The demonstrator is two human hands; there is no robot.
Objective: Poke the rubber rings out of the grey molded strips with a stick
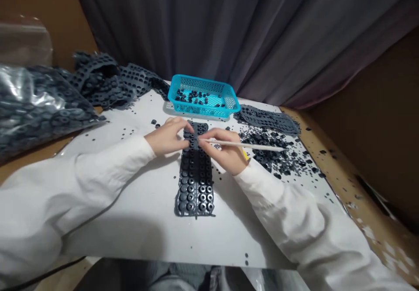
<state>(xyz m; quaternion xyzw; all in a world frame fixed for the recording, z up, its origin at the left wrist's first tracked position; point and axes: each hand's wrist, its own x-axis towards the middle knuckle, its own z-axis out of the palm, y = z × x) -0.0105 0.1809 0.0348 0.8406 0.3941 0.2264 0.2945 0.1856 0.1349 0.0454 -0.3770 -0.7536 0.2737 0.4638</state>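
Observation:
A dark grey moulded rubber sheet, studded with rows of round ring-like parts, lies lengthwise before me on the white tabletop. My left hand rests at its upper left edge, thumb and forefinger apart and touching the studs; its other fingers are partly hidden. Over the sheet's upper right side, my right hand is closed in a pinch around a thin white stick. The stick's tip is at the sheet between my hands, and its long end points right. Whether the tip touches a stud I cannot tell.
Behind the sheet stands a blue basket with some small black parts. To the right are a loose black pile and another grey sheet. Crumpled perforated sheets and a clear bag of black parts occupy the left.

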